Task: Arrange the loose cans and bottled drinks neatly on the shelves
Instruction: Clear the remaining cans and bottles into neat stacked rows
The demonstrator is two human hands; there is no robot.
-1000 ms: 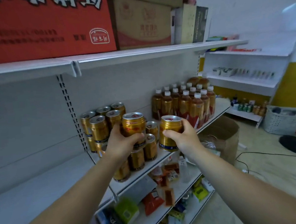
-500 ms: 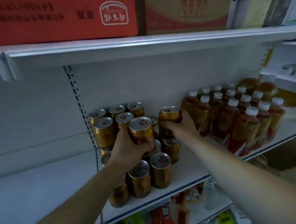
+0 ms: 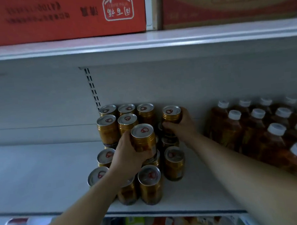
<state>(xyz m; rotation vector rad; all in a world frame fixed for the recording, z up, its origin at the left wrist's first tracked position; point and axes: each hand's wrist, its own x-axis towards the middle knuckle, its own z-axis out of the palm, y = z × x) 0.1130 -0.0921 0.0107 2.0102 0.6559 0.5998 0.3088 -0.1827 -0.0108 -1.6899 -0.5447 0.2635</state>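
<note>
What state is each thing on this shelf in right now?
Stacked cans, upright, sealed, two layers.
Left hand, grips the front can.
Front can, upright, above the stacked cans.
Right hand, grips the back can.
Back can, upright, at top-layer height.
Bottles, upright, capped, in rows.

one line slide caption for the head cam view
Left hand grips the front gold can, right hand the rear gold can, among stacked cans on a white shelf beside bottled drinks.
</note>
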